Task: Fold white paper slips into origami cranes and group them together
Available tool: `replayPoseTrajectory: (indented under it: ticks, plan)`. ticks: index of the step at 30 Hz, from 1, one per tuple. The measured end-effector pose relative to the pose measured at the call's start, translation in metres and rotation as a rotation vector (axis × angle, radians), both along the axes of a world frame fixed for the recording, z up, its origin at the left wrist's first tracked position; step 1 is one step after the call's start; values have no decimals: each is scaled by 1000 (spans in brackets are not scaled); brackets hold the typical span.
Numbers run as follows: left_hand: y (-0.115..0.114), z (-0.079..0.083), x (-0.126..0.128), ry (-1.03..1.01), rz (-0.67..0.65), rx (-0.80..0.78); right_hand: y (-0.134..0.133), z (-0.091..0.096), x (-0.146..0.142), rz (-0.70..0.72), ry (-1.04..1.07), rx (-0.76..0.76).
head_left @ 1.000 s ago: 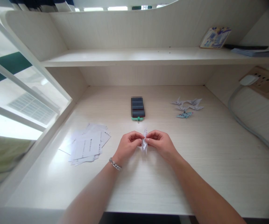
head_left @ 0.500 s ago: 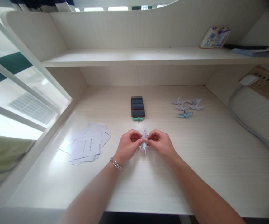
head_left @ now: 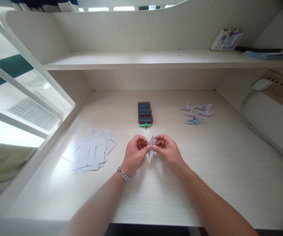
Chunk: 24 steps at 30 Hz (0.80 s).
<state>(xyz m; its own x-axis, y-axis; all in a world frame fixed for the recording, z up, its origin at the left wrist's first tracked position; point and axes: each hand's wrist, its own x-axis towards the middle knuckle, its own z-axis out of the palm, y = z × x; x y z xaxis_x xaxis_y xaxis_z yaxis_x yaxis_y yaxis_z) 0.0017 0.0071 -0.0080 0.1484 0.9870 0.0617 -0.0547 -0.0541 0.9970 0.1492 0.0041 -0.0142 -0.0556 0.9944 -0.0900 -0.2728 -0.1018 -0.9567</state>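
Observation:
Between my two hands is a small piece of folded white paper [head_left: 151, 141], a narrow diamond shape with faint print, its long axis pointing away from me. My left hand [head_left: 137, 151] pinches its left side between thumb and fingers. From the other side my right hand [head_left: 167, 150] grips it the same way, with the thumb tips almost meeting over its middle. The thumbs cover part of the folds. Farther back on the right lie several folded white paper cranes [head_left: 200, 109] and a light blue paper crane [head_left: 194, 121].
Loose printed paper sheets [head_left: 89, 154] lie in an overlapping pile on the left of the desk [head_left: 156, 200]. A phone [head_left: 145, 113] with a green edge sits beyond my hands. On the right, a cable [head_left: 256, 131] runs down from a wall socket [head_left: 281, 87]. A shelf [head_left: 141, 59] spans the back.
Both hands have shifted very slightly away from me, still pinching the folded paper. The paper has turned a little and shows a broader face at its far end.

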Motion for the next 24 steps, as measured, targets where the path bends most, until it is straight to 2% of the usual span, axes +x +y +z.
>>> replayPoseTrajectory:
  ticks: [6,11,15,17,19,24]
  plan:
    - [0,1,0,-39,22,-46,0,1,1,48,-72,-6]
    - [1,0,1,-44,60,-35,-1,0,-1,-19,-153,47]
    - [1,-5,2,23,154,-10,-4,0,-2,-145,-430,190]
    - [0,-6,3,58,182,5,-6,2,-2,-149,-560,272]
    - [0,-6,3,92,191,22,-8,3,-3,-115,-598,306]
    - [-2,-1,3,134,183,29,-6,-2,-2,-61,-505,183]
